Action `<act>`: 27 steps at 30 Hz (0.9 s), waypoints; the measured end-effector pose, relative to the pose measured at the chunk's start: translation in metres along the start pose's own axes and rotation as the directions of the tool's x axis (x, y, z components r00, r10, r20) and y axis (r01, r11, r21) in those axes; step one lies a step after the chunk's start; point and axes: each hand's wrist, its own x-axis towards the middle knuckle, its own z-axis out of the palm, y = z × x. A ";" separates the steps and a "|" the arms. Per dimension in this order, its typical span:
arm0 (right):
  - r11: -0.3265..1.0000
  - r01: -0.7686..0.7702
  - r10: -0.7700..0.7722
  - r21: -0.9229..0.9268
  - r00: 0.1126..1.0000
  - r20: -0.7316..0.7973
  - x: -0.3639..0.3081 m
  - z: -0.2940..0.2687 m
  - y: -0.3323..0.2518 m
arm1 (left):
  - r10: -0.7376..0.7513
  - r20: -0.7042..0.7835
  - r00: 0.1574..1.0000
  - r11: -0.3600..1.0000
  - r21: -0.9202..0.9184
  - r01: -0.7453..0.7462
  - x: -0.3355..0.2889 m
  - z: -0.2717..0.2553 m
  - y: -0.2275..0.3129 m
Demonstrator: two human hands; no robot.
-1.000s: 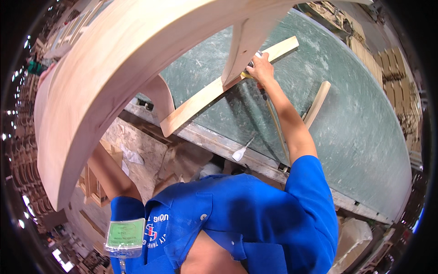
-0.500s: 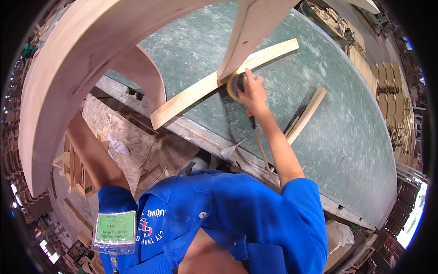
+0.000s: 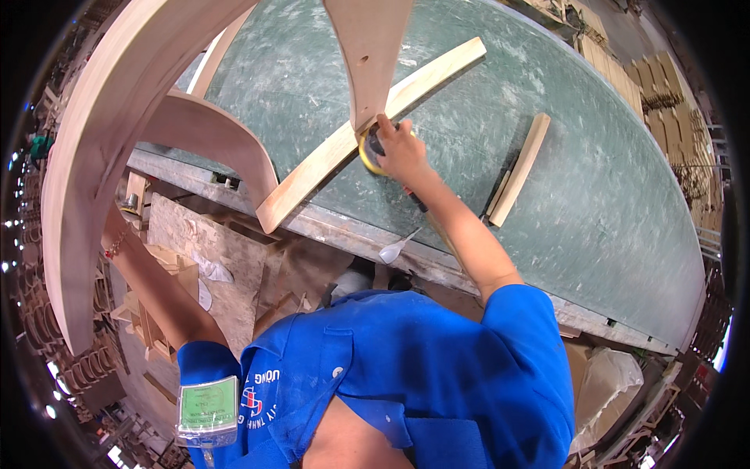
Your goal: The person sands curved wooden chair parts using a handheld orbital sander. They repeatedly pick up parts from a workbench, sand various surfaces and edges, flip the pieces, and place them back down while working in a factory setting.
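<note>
1. Here's the surface: a broad green tabletop [image 3: 601, 234], scuffed and streaked with pale marks, its worn near edge [image 3: 336, 233] running diagonally past the person's front.

2. Out on the green, a slim wooden piece [image 3: 522, 168] lies apart on the right; a white, thin-tipped tool [image 3: 395, 249] sits at the near edge.

3. Around it, a busy workshop: stacked wooden parts [image 3: 664, 129] at far right, a plastic-wrapped bundle [image 3: 613, 395] lower right, and brownish sheeting [image 3: 207, 242] below the table on the left.

4. Now the main piece, a big pale wooden frame [image 3: 84, 187], sweeping up the left side and over the tabletop, smooth and bare, with grain showing.

5. Its tapering upright [image 3: 375, 47], marked by a small dark hole, comes down to a long straight bar [image 3: 312, 168]; a curved member [image 3: 223, 129] meets that bar's near end.

6. Right hand [image 3: 400, 152]: fingers wrapped over a yellow-rimmed round tool [image 3: 369, 153], right at the joint of upright and bar.

7. Left hand [image 3: 114, 225]: mostly hidden behind the frame, a red bracelet [image 3: 115, 245] at the wrist; whether it grips, I can't tell.
</note>
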 end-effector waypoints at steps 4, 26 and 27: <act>0.985 -0.135 0.121 0.111 0.985 0.120 0.013 -0.023 0.010 | 0.000 -0.009 1.000 0.999 0.032 0.000 -0.005 -0.008 0.004; 0.995 0.025 -0.035 0.098 0.994 0.102 0.144 -0.018 0.035 | -0.003 -0.003 1.000 1.000 -0.007 0.003 0.002 0.009 0.004; 0.994 0.037 -0.046 0.107 0.995 0.086 0.148 -0.019 0.039 | -0.002 0.000 1.000 1.000 -0.029 0.002 0.003 0.014 0.002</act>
